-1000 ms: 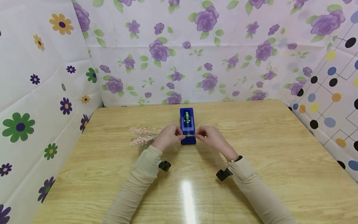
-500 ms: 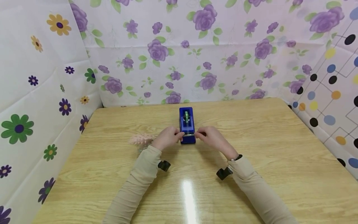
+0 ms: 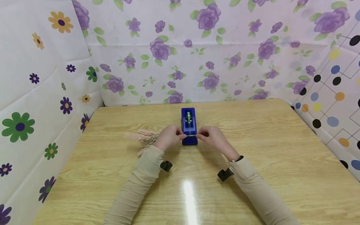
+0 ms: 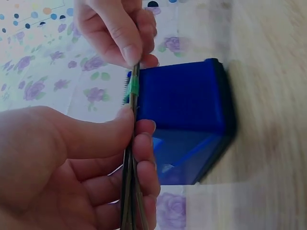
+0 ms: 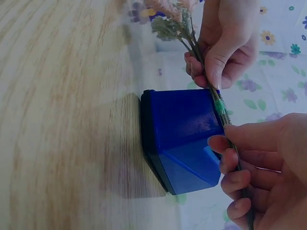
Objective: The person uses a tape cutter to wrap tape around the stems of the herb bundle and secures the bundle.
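A blue tape dispenser (image 3: 189, 141) stands at the table's middle, its tape roll (image 3: 188, 116) towards the back. Across its toothed front edge lie the thin stems (image 4: 127, 182) of a flower bunch (image 3: 145, 136) with pale pink heads. My left hand (image 3: 169, 137) pinches the stems between thumb and fingers on the flower-head side. On the other side, my right hand (image 3: 211, 137) pinches them near their lower end. Between both hands, a band of green tape (image 4: 134, 86) wraps the stems, close to the cutter teeth. Whether it still joins the roll is unclear.
The wooden table (image 3: 253, 125) extends around the dispenser. Behind it hangs a cloth (image 3: 180, 75) with purple flowers, and patterned cloths flank both sides. Each wrist carries a small black camera (image 3: 224, 175).
The pink flower heads have turned and spread differently, as the stems rotate between my fingers. Both hands and the dispenser stay in nearly the same place.
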`<state>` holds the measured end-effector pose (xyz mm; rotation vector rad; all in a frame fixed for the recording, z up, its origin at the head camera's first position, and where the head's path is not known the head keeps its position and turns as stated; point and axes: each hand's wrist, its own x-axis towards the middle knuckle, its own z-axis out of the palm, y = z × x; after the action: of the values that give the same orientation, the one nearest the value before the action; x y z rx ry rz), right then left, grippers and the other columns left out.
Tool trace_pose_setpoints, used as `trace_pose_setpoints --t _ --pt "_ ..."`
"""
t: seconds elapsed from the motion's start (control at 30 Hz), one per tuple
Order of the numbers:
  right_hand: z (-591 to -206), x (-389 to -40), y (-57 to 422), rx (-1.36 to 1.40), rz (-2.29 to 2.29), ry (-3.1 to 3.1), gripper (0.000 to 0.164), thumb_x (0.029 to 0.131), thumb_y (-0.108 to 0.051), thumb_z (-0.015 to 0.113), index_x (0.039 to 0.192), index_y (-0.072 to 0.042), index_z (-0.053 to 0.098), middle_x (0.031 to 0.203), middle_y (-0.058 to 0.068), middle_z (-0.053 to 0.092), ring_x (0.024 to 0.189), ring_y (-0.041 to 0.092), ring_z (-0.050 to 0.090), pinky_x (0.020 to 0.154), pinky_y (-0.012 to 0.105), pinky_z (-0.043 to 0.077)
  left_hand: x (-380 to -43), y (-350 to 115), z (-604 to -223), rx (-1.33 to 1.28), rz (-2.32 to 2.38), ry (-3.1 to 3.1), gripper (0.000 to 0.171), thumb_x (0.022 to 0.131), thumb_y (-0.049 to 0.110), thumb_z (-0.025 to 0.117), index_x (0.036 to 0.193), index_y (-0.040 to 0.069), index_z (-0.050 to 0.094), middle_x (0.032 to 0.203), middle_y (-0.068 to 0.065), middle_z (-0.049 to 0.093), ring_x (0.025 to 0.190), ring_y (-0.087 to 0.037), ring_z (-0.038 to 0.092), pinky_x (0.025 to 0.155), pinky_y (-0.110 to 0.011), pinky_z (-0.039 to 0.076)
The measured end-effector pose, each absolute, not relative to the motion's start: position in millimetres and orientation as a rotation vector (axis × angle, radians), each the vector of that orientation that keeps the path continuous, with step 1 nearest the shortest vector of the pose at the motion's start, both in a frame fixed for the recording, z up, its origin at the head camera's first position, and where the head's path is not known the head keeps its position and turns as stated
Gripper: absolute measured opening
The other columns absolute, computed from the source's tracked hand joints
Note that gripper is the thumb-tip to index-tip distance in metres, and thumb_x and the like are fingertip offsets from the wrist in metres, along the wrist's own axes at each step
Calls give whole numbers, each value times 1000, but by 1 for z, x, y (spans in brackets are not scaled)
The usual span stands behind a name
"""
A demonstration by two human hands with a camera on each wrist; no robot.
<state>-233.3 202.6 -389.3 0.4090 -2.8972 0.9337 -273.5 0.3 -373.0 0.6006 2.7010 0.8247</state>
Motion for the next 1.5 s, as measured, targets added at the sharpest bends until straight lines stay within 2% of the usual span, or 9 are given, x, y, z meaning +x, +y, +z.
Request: trace_pose_setpoints --t 0.17,0.43,0.63,0.8,1.1,1.2,1.3,1.37,1.5 --pt "-388 -234 203 392 904 -2967 15 93 -18 65 95 -5 73 80 6 68 66 11 53 61 24 43 -274 2 -374 634 804 2724 19 92 23 67 85 7 72 86 -7 71 70 -14 57 63 -25 44" --pt "-386 -235 201 400 873 -3026 26 94 -18 64 110 0 72 78 7 67 62 10 48 57 23 38 -274 3 -375 625 800 2723 17 92 21 67 85 5 70 85 -8 70 69 -14 55 61 -24 43" --pt "-386 -235 199 353 875 -3080 33 95 -22 62 121 -3 67 75 7 67 58 9 44 55 22 35 -275 3 -376 588 807 2714 18 92 21 68 85 5 71 87 -8 71 71 -16 57 64 -27 45" --pt "-387 -234 199 347 880 -3092 35 95 -22 63 124 -3 65 79 8 70 57 9 45 55 22 36 -275 3 -377 598 814 2701 19 91 21 69 83 4 74 85 -8 72 69 -14 57 63 -26 45" --pt "-385 -234 200 339 890 -3118 37 94 -24 63 127 -7 64 71 6 66 52 8 41 52 22 33 -274 3 -376 615 837 2684 22 91 21 68 81 2 75 79 -7 72 63 -13 53 58 -23 41" --pt "-384 -236 202 350 889 -3122 37 94 -23 63 127 -6 64 67 3 62 52 8 41 51 22 32 -273 5 -376 622 821 2712 24 91 22 69 79 3 76 75 -7 71 59 -13 51 55 -24 40" --pt "-385 -238 205 398 878 -3120 41 92 -21 65 130 -5 61 58 -3 51 49 8 38 49 22 29 -272 8 -379 634 765 2728 27 91 24 69 75 3 75 69 -5 69 55 -12 50 54 -24 38" --pt "-388 -239 208 440 915 -3118 46 91 -18 66 134 -5 57 54 -6 43 47 7 35 47 22 27 -272 9 -382 644 723 2728 27 90 24 70 73 4 75 67 -4 68 54 -12 49 54 -24 38" --pt "-393 -239 213 499 1036 -3111 52 90 -14 67 139 -4 52 51 -7 37 46 7 32 47 22 25 -271 11 -387 634 701 2685 27 90 25 69 73 5 75 64 1 63 55 -11 49 55 -24 38"
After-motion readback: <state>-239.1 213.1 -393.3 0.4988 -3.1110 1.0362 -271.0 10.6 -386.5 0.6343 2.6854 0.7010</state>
